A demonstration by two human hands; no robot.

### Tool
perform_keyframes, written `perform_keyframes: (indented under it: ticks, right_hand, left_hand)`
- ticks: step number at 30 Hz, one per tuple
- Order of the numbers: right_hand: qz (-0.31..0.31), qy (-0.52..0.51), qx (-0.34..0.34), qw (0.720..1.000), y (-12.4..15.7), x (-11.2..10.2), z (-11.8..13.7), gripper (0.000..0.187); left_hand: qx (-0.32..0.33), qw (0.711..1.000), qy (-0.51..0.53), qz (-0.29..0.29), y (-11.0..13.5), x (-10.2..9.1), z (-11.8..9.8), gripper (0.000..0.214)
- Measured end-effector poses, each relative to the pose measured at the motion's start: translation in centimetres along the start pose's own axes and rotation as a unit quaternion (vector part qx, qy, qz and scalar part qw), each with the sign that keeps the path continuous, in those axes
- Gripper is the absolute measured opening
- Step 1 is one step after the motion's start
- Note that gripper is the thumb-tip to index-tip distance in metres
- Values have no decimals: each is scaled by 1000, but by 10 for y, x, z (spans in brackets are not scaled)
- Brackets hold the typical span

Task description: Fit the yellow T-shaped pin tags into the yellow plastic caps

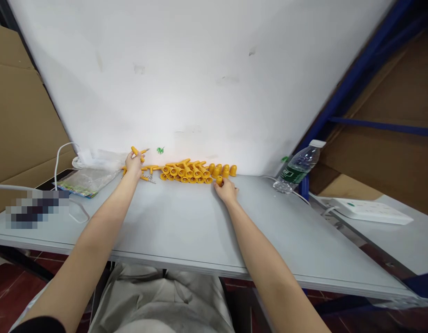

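Note:
My left hand [133, 163] is closed around a yellow T-handled tool [135, 151] with a pointed metal tip. Just below and beside it lie more yellow handled pieces [144, 177] with thin metal parts. My right hand [228, 190] has its fingers wrapped round a small yellow cap [219, 179], at the table surface. Between the hands, several yellow funnel-shaped pieces [186, 174] are stacked in rows, wide open ends facing me. Several more yellow caps [233, 170] stand upright behind my right hand.
A white panel [200, 83] rises behind the grey table [186, 226]. At left lie clear plastic bags [89, 180] and white cables [56, 162]. A water bottle [300, 166] leans at right, near a white power strip [371, 210]. Cardboard [19, 106] stands at far left.

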State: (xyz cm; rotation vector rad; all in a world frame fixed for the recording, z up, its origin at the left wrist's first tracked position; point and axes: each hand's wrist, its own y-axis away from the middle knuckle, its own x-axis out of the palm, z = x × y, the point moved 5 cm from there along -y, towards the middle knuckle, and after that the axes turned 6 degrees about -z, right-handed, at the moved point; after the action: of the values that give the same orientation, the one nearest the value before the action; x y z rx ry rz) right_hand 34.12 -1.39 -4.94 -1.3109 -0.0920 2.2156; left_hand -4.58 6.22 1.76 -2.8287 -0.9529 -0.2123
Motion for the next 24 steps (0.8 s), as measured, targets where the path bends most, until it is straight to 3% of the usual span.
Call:
perform_keyframes:
  ticks: [3, 6, 11, 17, 21, 24]
  right_hand:
    - [-10, -33, -1, 999, 0, -1, 2, 38]
    - [-39, -77, -15, 996, 0, -4, 6, 40]
    - [-63, -140, -59, 986, 0, -12, 24, 33]
    - [-91, -161, -173, 967, 9, -31, 75, 35]
    - [-73, -187, -253, 946, 25, -28, 100, 35]
    - [-43, -201, -303, 931, 36, -17, 102, 34]
  left_hand:
    - [-83, 987, 122, 56, 27, -4, 8, 34]
    - [-96, 976, 156, 114, 56, -7, 15, 54]
    - [-48, 975, 105, 189, 85, -1, 22, 57]
    - [-18, 965, 46, 257, 103, 6, 29, 39]
    - [-8, 958, 27, 286, 109, 9, 32, 34]
    - [0, 958, 4, 287, 109, 8, 34, 34]
